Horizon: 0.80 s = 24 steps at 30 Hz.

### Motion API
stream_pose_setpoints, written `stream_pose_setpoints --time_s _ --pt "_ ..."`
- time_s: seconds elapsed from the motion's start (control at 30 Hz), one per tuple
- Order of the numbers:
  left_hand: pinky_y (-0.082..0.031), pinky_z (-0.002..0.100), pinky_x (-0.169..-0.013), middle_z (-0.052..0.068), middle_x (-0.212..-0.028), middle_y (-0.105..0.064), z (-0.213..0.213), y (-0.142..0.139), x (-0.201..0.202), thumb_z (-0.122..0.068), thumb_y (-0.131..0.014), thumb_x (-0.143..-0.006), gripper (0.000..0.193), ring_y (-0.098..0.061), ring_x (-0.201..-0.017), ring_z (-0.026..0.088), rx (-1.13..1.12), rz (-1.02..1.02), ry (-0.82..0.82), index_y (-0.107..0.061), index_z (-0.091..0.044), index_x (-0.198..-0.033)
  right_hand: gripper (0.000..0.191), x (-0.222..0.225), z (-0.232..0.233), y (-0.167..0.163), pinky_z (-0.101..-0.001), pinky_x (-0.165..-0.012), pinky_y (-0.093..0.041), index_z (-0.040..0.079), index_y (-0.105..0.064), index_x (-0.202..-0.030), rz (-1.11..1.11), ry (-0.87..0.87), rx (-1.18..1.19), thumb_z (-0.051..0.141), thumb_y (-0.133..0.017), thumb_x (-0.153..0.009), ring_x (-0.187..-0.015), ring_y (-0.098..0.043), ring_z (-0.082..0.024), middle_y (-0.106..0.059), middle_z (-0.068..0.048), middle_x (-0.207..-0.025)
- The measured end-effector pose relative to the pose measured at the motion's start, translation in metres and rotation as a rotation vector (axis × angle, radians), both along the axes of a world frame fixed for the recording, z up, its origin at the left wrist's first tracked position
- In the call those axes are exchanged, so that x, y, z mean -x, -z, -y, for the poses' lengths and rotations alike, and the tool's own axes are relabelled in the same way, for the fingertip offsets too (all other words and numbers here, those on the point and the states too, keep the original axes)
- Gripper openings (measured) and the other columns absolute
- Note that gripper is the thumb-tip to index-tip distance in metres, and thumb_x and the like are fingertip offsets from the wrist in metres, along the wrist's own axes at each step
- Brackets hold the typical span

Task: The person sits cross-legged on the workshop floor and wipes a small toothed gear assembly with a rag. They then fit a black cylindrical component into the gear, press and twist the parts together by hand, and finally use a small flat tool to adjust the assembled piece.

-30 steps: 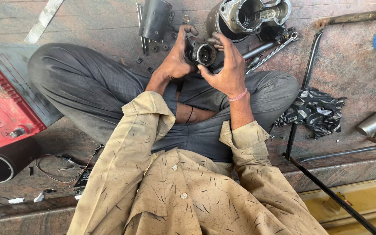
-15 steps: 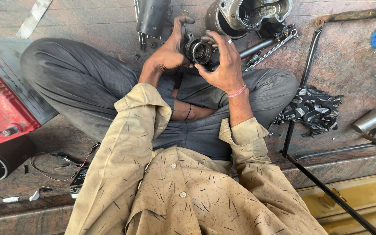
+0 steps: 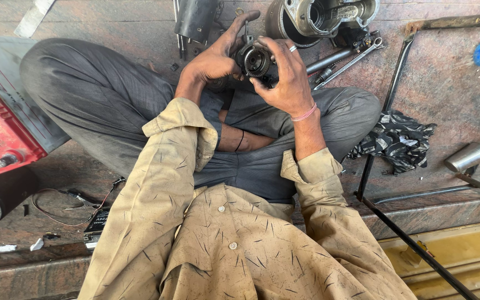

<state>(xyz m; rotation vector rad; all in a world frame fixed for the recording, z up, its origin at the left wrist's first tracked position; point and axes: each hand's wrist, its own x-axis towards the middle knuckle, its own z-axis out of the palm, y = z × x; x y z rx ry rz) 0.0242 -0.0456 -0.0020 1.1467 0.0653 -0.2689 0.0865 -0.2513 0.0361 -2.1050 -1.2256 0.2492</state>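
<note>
Both hands hold one small round metal part over the lap, its open face toward the camera.

The left hand (image 3: pixel 213 60) is curled against the left side of the round metal part (image 3: pixel 255 60), thumb stretched up and over its top; the right hand (image 3: pixel 287 78) closes round the part's right side, fingers (image 3: pixel 273 55) bent across its rim, a ring on one. The part sits between the two palms, toothed circular face upward toward the head; its long axis runs away from the viewer and its far end is hidden. Just beyond the right hand's fingertips lies a larger grey metal housing (image 3: pixel 318 16), with a spanner (image 3: pixel 351 58) to its right. A crumpled dark rag (image 3: pixel 398 139) lies well right of the right wrist.
</note>
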Motion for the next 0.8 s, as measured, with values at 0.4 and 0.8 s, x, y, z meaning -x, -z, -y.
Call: stream_pose_setpoints --time_s 0.4,0.8 --pt "-0.066 0.035 -0.077 0.022 -0.136 -0.067 0.0008 0.0055 -0.0025 0.012 -0.064 -0.071 0.119 -0.074 -0.106 0.025 0.027 0.075 0.018 -0.012 -0.025 -0.172 0.083 -0.0022 -0.0027 -0.0010 -0.0462 -0.113 -0.050 0.008 -0.050 -0.144 0.078 -0.018 0.013 0.012 -0.095 -0.075 -0.125 -0.060 -0.033 -0.060 -0.012 -0.133" --pt "-0.061 0.034 -0.080 0.020 -0.131 -0.068 0.0017 0.0072 -0.0020 0.015 -0.063 -0.069 0.119 -0.070 -0.114 0.023 0.012 0.033 0.000 -0.017 -0.024 -0.171 0.056 -0.0037 -0.0027 -0.0074 -0.0314 -0.087 -0.062 0.008 -0.068 -0.127 -0.142 0.106 -0.112 0.009 -0.087 -0.074 -0.117 -0.059 -0.022 -0.046 -0.008 -0.126"
